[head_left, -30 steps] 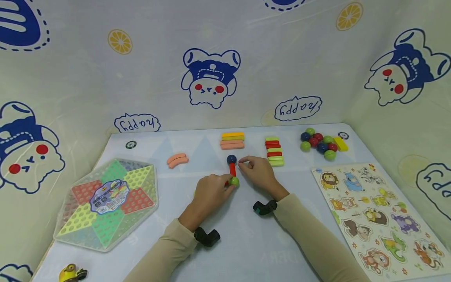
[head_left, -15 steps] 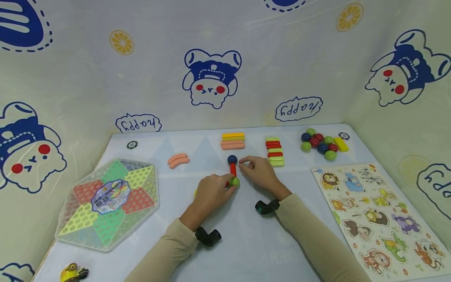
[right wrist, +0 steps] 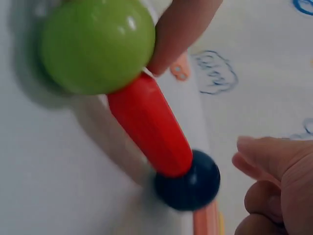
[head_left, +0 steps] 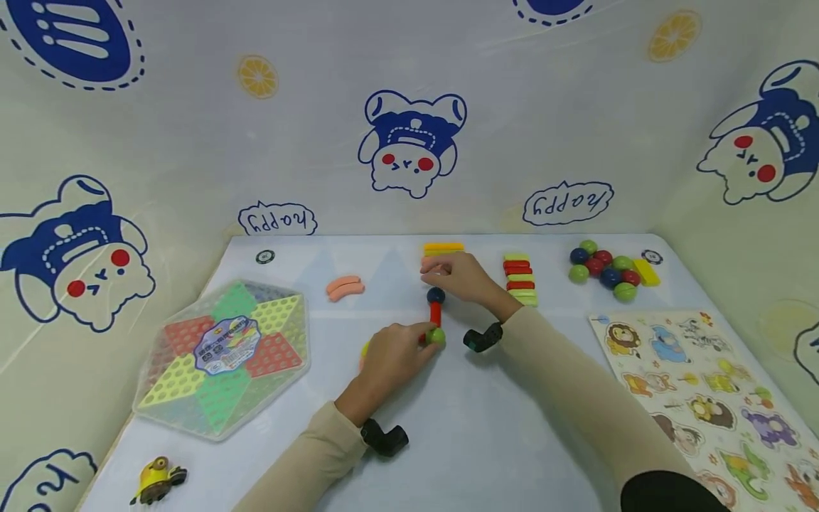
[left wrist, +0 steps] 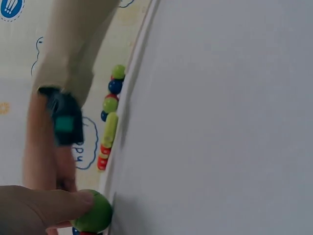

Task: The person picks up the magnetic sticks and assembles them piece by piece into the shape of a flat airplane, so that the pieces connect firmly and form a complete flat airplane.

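Note:
My left hand pinches a green ball joined to a red rod, with a dark blue ball on the rod's far end. A bit of a yellow piece shows beside that hand, mostly covered by it. Just beyond the blue ball is my right hand, over the near side of the yellow sticks and an orange stick it partly hides. In the right wrist view its fingers are bent loosely, with nothing seen between them.
Curved orange pieces lie left of centre. A row of green and red sticks is right of the right hand, and several balls sit farther right beside a yellow block. A hexagonal game box, animal sticker board and yellow toy flank the workspace.
My right hand has moved from beside the blue ball up and away, toward the orange and yellow sticks. The left hand keeps its hold on the green ball. The head view has shifted slightly.

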`<state>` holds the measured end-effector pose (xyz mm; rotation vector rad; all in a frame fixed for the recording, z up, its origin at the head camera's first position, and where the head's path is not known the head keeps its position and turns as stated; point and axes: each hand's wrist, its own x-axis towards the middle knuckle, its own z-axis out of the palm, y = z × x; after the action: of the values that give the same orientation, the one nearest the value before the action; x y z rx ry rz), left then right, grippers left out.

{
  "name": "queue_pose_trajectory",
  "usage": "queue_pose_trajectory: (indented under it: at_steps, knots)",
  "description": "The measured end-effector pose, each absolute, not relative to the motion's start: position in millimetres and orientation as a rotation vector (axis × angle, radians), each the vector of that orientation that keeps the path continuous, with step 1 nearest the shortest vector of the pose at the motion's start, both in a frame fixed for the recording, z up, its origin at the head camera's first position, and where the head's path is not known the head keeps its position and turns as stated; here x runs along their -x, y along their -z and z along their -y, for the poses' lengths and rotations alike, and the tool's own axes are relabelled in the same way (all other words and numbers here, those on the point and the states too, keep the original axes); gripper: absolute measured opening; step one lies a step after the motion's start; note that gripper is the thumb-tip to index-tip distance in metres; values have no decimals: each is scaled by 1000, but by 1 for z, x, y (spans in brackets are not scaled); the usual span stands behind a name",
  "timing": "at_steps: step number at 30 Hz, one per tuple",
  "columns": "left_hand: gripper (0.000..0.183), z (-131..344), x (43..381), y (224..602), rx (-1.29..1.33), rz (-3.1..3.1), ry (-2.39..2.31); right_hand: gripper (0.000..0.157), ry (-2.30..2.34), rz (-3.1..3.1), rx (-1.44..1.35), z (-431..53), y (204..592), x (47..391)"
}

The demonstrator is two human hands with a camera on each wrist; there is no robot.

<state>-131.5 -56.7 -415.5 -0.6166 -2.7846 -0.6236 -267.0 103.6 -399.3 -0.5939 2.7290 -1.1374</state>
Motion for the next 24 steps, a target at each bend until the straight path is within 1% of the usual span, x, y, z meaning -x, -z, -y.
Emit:
queue_pose_trajectory:
  at_steps: [2,10,15,24]
  knots:
    - [22,59,128,420,582,2756,683,22,1030,-2715,682,-90,395,276]
    - [35,64,112,437,450,2661,1037,19,727,-2641,955,-38,382,297]
    - [34,67,113,439,391,2630,1074,22,639,-2633,1076,-8,383,302]
    - [29,69,117,438,309,2631,1236,21,517,-2600,1106,12,391,305]
